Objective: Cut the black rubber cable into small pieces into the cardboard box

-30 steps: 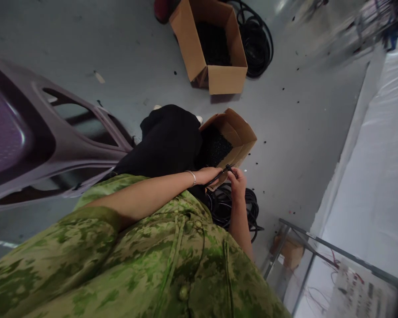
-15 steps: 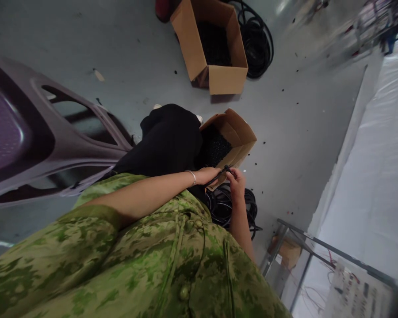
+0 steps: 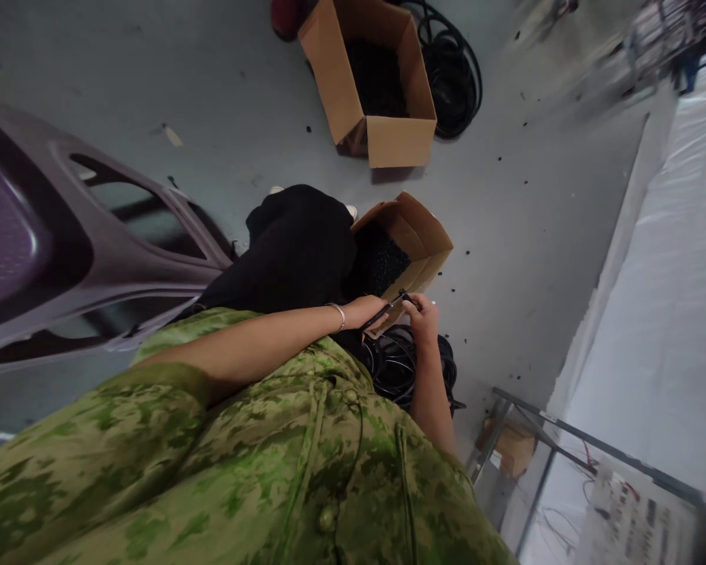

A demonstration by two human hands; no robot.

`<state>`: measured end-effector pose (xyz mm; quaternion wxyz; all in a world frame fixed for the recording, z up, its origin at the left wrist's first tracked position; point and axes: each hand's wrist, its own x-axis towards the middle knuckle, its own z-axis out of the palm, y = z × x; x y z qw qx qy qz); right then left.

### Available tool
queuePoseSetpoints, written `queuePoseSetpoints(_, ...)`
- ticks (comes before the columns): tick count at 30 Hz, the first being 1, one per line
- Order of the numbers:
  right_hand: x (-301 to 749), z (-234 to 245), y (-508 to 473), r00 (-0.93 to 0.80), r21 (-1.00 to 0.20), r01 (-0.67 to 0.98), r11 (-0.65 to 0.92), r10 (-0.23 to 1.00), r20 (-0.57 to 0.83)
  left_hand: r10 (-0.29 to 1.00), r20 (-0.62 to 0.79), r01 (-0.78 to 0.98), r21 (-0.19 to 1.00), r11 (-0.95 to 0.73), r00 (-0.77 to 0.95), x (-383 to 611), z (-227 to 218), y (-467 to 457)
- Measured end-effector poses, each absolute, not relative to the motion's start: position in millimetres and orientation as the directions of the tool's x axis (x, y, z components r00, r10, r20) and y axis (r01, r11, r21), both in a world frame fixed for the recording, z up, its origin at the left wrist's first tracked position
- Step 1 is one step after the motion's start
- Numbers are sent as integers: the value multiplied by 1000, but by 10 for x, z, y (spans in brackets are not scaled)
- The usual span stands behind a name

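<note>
My left hand (image 3: pixel 365 311), with a bracelet at the wrist, is closed around a slim dark tool (image 3: pixel 385 311) whose narrow tip points toward my right hand. Its exact kind is too small to make out. My right hand (image 3: pixel 424 318) pinches a short black piece (image 3: pixel 411 300) between thumb and fingers, at the tool's tip. Both hands are over the near edge of an open cardboard box (image 3: pixel 429 263). Small black pieces (image 3: pixel 388 259) fill part of that box. Just below my hands lies a coil of black hose (image 3: pixel 400 357), partly covered by my right forearm.
Farther off stands a bigger cardboard box (image 3: pixel 403 141) holding dark contents, beside another black coil (image 3: pixel 459 86). A purple-grey moulded chair (image 3: pixel 64 259) is at left. A metal frame (image 3: pixel 541 439) is at lower right. Small black bits dot the grey floor (image 3: pixel 518 251).
My right hand has shifted slightly right and turned, parting a little from my left hand. The short black piece shows more clearly. The view has moved slightly.
</note>
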<state>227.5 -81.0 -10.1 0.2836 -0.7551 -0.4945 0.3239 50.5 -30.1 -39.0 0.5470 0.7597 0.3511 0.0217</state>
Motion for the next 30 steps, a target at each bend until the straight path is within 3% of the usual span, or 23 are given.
queuePoseSetpoints(8,2286,-96,-757,313,-574,743,-343,937,-156,599,-323,484,866,-126,733,510,-384,-290)
queuePoseSetpoints(16,2180,-92,-802,252,-611,726,-315,949,-191,545,-357,500,856,-136,759,446,-196,-237)
queuePoseSetpoints(22,2163,-57,-812,243,-558,766,-321,947,-211,507,-405,505,860,-72,761,449,-177,-249)
queuePoseSetpoints(30,2170,-42,-741,258,-427,839,-336,938,-231,530,-382,579,769,-272,757,456,-90,-230)
